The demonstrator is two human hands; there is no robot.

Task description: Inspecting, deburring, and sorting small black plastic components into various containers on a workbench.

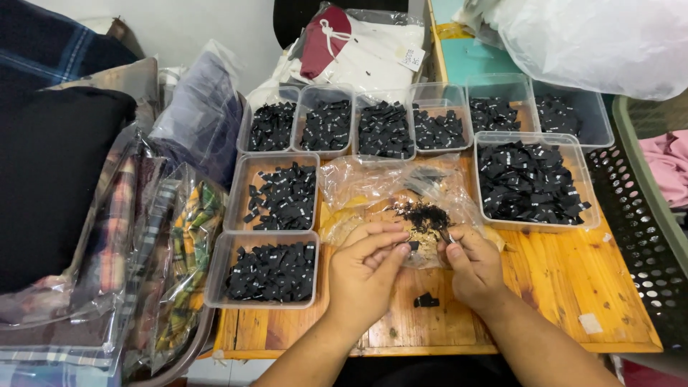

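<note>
Head view — clear trays [236, 276] of black tags [272, 271] crowd both hands [362, 276].

Garment workroom, label tubs [272, 272], bagged clothes [179, 244]

Small black fabric labels [424, 215] heaped on a crumpled clear bag [373, 188] (one label [426, 300] lies apart) on the table

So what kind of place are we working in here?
Likely a small garment workshop: clear tubs of small black labels on a wooden table, bagged folded clothes alongside, both hands sorting labels.
</note>
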